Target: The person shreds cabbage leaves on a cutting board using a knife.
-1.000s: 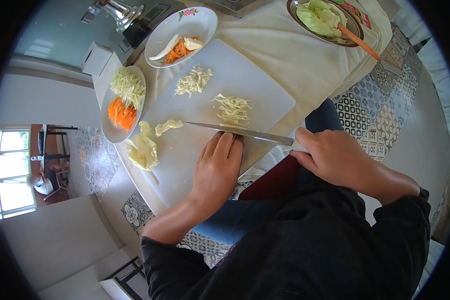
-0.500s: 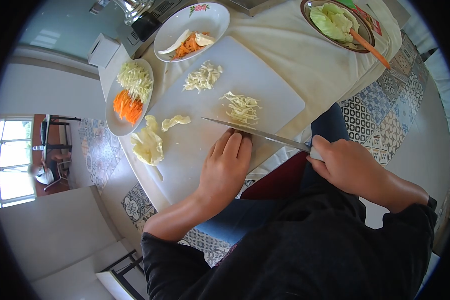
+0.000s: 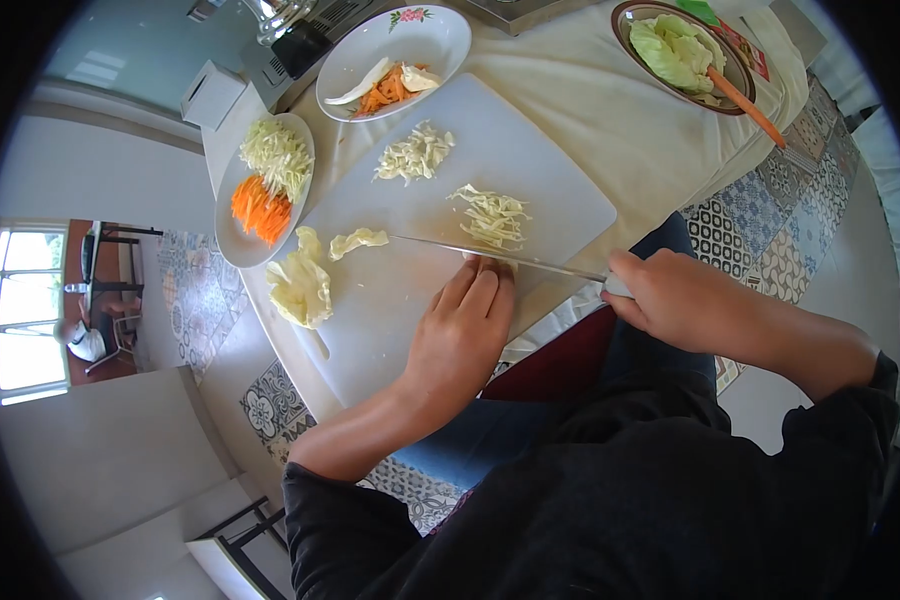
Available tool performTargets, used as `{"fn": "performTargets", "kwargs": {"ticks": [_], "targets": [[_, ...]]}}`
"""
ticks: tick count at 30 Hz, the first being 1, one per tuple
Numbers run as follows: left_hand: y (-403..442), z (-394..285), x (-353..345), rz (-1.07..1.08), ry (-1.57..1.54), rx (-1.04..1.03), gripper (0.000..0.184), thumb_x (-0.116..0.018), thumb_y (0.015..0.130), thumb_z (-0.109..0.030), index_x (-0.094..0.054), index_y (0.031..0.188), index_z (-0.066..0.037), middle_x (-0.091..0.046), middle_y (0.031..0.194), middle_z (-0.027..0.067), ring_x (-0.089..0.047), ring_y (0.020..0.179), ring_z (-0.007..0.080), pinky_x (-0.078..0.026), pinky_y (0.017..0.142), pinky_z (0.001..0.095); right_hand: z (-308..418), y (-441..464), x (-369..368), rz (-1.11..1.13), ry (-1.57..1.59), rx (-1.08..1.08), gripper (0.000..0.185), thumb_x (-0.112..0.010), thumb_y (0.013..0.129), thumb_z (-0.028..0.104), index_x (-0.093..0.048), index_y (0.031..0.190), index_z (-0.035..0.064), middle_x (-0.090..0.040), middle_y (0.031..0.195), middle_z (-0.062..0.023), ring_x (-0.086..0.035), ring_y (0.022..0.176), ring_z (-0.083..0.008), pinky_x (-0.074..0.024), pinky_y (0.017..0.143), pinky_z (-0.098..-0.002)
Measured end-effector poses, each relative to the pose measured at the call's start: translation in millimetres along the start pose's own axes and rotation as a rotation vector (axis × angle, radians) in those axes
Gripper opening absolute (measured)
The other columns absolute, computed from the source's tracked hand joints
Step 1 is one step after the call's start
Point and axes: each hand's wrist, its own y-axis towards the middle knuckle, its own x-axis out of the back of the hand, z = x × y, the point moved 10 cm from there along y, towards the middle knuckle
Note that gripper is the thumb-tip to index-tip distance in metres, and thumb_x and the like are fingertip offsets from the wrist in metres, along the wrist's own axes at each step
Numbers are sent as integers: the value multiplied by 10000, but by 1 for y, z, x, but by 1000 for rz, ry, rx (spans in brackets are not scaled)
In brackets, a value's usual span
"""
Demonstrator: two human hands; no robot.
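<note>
My right hand [image 3: 682, 305] is closed around the light handle of a kitchen knife [image 3: 540, 265]. The blade lies across the white cutting board [image 3: 545, 150], its tip pointing left. Just below the blade, my left hand [image 3: 460, 335] presses down with curled fingers on pale cabbage, mostly hidden under the fingertips. Right above the blade sits a pile of shredded cabbage [image 3: 493, 217]. Farther up the board is a heap of chopped cabbage [image 3: 413, 153]. Left of my left hand lie a crumpled cabbage leaf [image 3: 302, 285] and a small strip of leaf [image 3: 358, 241].
An oval plate [image 3: 232, 242] holds shredded carrot and cabbage. Behind the board stands a white bowl [image 3: 440, 45] with carrot and pale pieces. At upper right, a brown-rimmed bowl [image 3: 625, 22] holds cabbage and an orange-handled tool [image 3: 745, 102]. A seated person [image 3: 88, 342] is far left.
The knife has shifted slightly left and its handle has risen in view with my right hand. My left hand has shifted slightly right, fingers still on the cabbage.
</note>
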Motion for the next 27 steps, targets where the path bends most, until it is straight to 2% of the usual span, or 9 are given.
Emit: {"fn": "performTargets", "kwargs": {"ticks": [7, 15, 24, 27], "targets": [[1, -1, 1, -18, 43, 15, 326, -617, 766, -20, -609, 1077, 78, -611, 1020, 165, -655, 1067, 336, -580, 844, 381, 12, 6, -3, -105, -53, 72, 276, -596, 956, 238, -511, 997, -21, -654, 706, -229, -666, 701, -433, -520, 628, -515], [1, -3, 3, -46, 88, 8, 246, -627, 770, -25, -611, 1004, 49, -600, 952, 140, -666, 1029, 314, -586, 802, 377, -10, -39, 6, -95, -175, -60, 285, -614, 954, 259, -500, 980, -1, -624, 638, -198, -647, 624, -415, -513, 569, -506], [0, -3, 5, -74, 99, -7, 282, -619, 787, -45, -635, 1058, 32, -611, 967, 115, -668, 1021, 303, -585, 799, 365, -2, -59, 15, -184, -146, -44, 286, -598, 967, 263, -497, 916, 0, -594, 604, -193, -620, 583, -409, -498, 548, -499], [0, 0, 7, -80, 63, 32, 302, -660, 802, -24, -651, 1104, -11, -628, 964, 90, -673, 1020, 298, -562, 802, 389, -1, -61, 15, -181, -88, -47, 287, -595, 968, 264, -495, 911, 1, -595, 613, -204, -615, 597, -424, -491, 563, -514]]}}
